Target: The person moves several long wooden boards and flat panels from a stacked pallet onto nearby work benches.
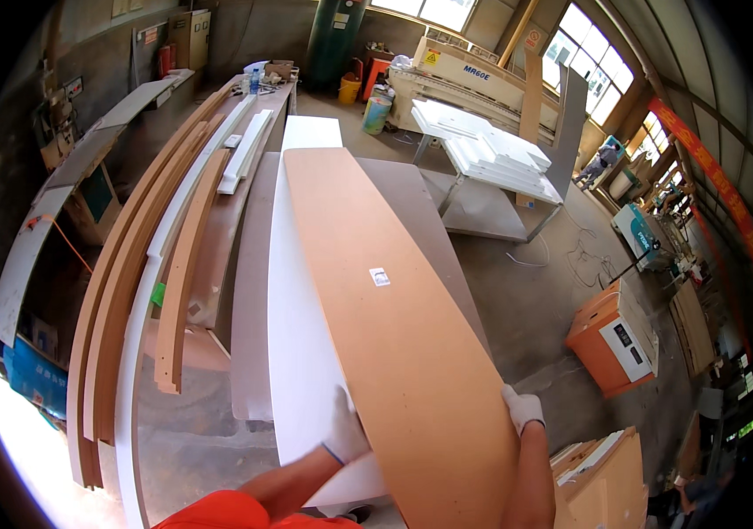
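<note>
The right hand (pixel 524 408), white-gloved, is closed on the right edge of the brown board (pixel 385 264), its fingers curled around it. The left hand (pixel 345 432), gloved alike, is against the board's left edge; its fingers are partly hidden, so how far they close cannot be told.

The board lies lengthwise over the white board (pixel 292 291), which shows along its left edge and beyond its far end. A small label (pixel 380 277) is on its upper face. Both run over the grey table (pixel 251 353) and past its near edge.

On the long table (pixel 278 99) to the left, brown strips (pixel 129 264) and a white strip (pixel 167 234) run lengthwise, their ends jutting past its near edge; a bottle (pixel 254 81) stands near its far edge.

To the right, white panels (pixel 482 145) are stacked on a metal-legged table (pixel 539 189). Nearer are an orange cabinet (pixel 592 339) and piled boards (pixel 606 485).
</note>
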A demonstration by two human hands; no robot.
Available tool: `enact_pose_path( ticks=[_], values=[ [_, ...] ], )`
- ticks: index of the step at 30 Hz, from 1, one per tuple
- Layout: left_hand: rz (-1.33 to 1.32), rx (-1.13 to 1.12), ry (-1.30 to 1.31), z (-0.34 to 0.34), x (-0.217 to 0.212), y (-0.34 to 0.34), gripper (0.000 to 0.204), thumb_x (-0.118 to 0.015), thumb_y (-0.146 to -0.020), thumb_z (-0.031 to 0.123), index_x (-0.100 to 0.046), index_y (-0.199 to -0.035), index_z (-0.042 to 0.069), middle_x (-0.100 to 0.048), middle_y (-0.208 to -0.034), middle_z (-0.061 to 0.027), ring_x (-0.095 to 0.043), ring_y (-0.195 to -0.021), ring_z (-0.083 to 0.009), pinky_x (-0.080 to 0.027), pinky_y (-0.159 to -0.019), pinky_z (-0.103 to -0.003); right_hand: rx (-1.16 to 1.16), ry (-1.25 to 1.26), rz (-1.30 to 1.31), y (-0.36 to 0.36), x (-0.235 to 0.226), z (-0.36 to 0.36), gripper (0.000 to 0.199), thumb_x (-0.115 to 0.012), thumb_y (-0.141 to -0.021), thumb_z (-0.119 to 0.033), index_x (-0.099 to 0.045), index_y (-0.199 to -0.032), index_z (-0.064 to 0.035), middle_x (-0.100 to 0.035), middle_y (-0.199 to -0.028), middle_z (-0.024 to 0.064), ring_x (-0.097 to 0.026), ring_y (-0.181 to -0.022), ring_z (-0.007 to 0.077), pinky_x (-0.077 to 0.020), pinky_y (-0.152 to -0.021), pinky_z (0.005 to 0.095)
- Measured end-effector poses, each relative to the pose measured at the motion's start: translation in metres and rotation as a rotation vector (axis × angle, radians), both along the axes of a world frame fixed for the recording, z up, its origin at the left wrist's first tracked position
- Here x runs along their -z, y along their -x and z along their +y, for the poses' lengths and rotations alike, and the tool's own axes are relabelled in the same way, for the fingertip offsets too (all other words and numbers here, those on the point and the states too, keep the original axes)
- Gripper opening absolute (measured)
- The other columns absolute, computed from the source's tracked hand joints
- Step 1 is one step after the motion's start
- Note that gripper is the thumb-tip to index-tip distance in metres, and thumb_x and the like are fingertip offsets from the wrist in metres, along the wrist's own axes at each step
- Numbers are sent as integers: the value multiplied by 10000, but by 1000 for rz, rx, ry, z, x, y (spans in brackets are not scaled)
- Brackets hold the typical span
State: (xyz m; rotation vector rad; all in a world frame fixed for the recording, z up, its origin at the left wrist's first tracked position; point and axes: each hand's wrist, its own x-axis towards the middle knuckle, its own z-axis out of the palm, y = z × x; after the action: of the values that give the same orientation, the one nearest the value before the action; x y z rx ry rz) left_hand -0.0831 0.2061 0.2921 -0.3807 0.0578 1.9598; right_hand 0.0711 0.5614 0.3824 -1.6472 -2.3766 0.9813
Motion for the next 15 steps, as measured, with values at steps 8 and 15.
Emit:
enact_pose_path(
  ticks=[8, 15],
  values=[
    [269, 57, 492, -43, 29, 24, 413, -636, -1017, 245, -613, -1345, -4, -695, -1306, -143, -678, -1173, -305, -542, -1031, -478, -274, 273, 126, 81, 35, -46, 474, -750, -939, -385, -738, -1074, 70, -732, -965, 79, -631, -810, 144, -513, -721, 367],
    [527, -202, 988, -91, 101, 96, 392, -691, -996, 234, -620, -1253, -53, -711, -1140, -153, -706, -974, -266, -597, -837, -420, -51, 486, 225, -24, 135, -138, 444, -762, -937, -350, -727, -1064, 74, -737, -977, 98, -660, -844, 167, -536, -758, 358]
  ],
)
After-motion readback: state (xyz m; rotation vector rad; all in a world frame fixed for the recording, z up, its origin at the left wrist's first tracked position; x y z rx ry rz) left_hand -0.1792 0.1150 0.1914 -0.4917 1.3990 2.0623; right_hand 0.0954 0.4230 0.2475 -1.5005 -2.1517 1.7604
